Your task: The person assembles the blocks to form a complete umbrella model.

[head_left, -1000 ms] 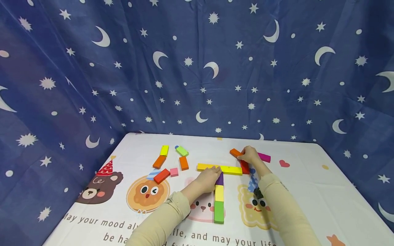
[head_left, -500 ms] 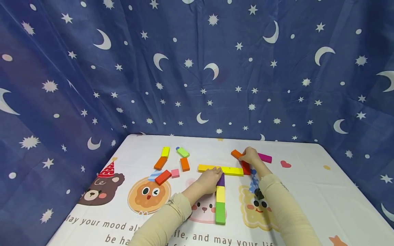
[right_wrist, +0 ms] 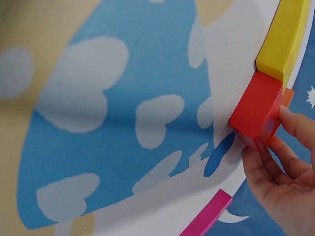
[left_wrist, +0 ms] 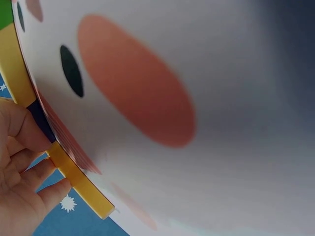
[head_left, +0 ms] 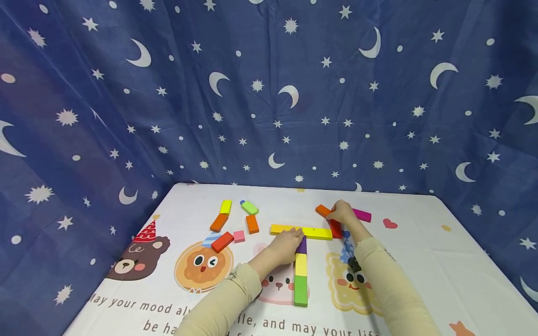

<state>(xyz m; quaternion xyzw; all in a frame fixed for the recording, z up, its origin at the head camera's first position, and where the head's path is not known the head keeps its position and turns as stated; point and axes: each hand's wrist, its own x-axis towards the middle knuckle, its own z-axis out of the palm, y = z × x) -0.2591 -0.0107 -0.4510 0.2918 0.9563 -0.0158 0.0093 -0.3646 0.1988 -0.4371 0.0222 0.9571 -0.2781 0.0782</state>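
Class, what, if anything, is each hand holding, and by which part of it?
The right hand grips the red block by its opposite sides. The left hand touches the purple block; whether it's held is unclear.

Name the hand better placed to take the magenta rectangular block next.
Right hand, probably: though holding the red rectangular block, it is nearer the magenta block than the left hand.

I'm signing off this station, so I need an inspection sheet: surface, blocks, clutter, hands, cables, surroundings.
Surface: white printed tablecloth, faintly creased.
Blocks: T-shaped block layout; red block against its right end.
Clutter: six scattered blocks at left; orange block and magenta block near the right hand.
Hands: left hand touches the layout; right hand grips the red block.
Cables: nothing seen.
Surroundings: blue curtain with moons and stars.
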